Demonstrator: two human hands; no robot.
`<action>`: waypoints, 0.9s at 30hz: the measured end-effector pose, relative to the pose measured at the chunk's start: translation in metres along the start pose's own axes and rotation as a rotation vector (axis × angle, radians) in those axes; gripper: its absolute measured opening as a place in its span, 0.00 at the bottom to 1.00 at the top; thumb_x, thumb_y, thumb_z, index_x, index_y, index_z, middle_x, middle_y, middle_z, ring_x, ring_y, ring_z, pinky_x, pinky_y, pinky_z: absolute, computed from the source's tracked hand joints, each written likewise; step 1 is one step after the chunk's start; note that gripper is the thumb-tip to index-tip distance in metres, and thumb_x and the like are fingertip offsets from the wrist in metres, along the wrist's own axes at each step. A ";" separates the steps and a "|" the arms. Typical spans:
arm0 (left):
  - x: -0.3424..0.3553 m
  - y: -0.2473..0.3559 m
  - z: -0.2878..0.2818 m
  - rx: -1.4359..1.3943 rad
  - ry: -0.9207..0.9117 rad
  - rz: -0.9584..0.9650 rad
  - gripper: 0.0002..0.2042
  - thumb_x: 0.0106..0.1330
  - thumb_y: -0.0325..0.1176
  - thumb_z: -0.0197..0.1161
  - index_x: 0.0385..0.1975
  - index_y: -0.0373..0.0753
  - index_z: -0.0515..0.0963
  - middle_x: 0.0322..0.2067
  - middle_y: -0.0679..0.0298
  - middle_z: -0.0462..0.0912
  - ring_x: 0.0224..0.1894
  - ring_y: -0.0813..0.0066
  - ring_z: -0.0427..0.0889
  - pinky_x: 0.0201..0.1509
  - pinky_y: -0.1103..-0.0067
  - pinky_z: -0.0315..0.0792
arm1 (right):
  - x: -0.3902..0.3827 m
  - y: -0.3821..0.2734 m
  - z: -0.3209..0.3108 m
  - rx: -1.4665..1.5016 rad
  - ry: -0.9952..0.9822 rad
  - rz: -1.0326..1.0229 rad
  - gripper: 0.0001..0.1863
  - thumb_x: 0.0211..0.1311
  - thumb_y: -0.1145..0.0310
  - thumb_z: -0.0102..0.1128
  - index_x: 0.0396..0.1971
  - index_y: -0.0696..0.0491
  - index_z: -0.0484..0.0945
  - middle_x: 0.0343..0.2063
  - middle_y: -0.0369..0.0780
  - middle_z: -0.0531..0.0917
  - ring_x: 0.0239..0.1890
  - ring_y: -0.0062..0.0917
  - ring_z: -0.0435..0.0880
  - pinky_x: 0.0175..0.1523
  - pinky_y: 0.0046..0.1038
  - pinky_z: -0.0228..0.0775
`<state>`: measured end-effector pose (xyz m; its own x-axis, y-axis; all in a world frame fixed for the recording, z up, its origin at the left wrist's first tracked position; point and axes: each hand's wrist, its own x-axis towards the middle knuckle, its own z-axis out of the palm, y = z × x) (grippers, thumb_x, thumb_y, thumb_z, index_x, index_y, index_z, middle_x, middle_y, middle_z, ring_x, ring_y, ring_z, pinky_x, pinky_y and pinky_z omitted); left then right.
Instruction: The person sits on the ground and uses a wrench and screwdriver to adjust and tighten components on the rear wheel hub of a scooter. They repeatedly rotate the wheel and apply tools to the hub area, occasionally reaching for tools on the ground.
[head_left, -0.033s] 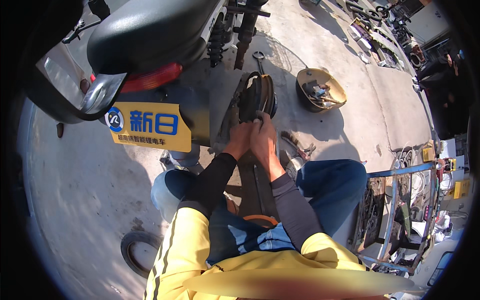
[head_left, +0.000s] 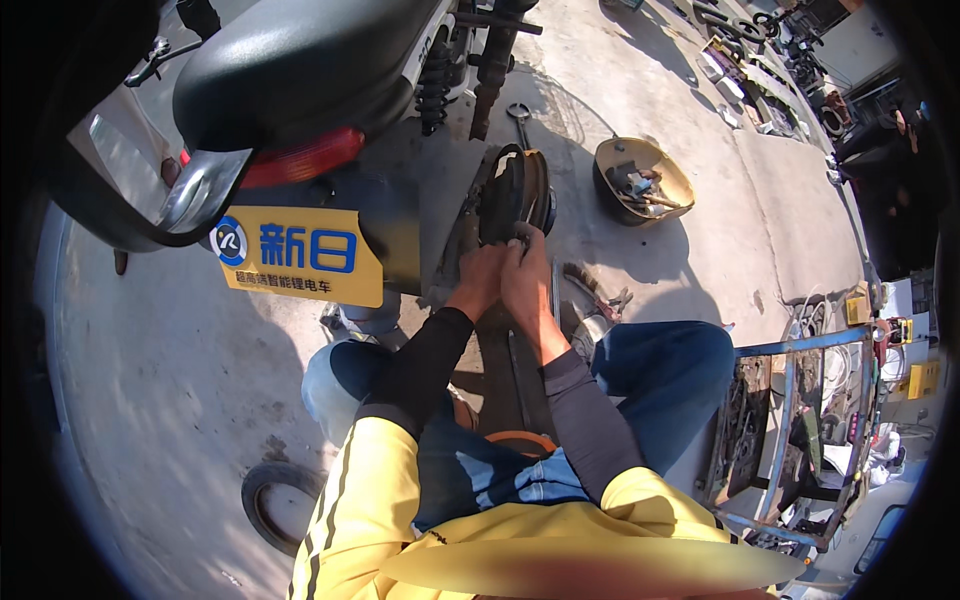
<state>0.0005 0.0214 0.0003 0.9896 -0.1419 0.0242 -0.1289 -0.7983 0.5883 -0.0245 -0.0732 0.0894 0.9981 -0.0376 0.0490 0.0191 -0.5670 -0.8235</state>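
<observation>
Between my knees stands a wheel with a black tire (head_left: 503,200), seen nearly edge-on, its rim showing on the right side. My left hand (head_left: 481,275) is closed on the near part of the tire. Pressed up beside it, my right hand (head_left: 527,280) is closed there too, the thumb side uppermost. The fingertips of both hands are partly hidden, so any small tool in them cannot be made out. A ring-ended metal tool (head_left: 519,112) lies on the ground just beyond the wheel.
A scooter with a black seat (head_left: 290,75) and yellow plate (head_left: 300,250) stands close at left. A basin of tools (head_left: 645,180) sits right of the wheel, near pliers (head_left: 605,295). A blue metal frame (head_left: 790,345) is at right, a loose tire (head_left: 262,505) at lower left.
</observation>
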 end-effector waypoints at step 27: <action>-0.008 -0.014 0.028 0.085 0.062 -0.090 0.12 0.66 0.38 0.63 0.40 0.36 0.78 0.32 0.48 0.87 0.35 0.44 0.88 0.37 0.56 0.82 | 0.039 0.000 0.000 0.581 -0.020 0.227 0.29 0.76 0.66 0.49 0.72 0.62 0.66 0.43 0.43 0.83 0.42 0.22 0.79 0.51 0.25 0.72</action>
<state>-0.0071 0.0170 -0.0310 0.9991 -0.0329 0.0255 -0.0414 -0.8535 0.5195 0.0149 -0.0746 0.0912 0.9818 -0.0864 -0.1694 -0.1705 -0.0062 -0.9853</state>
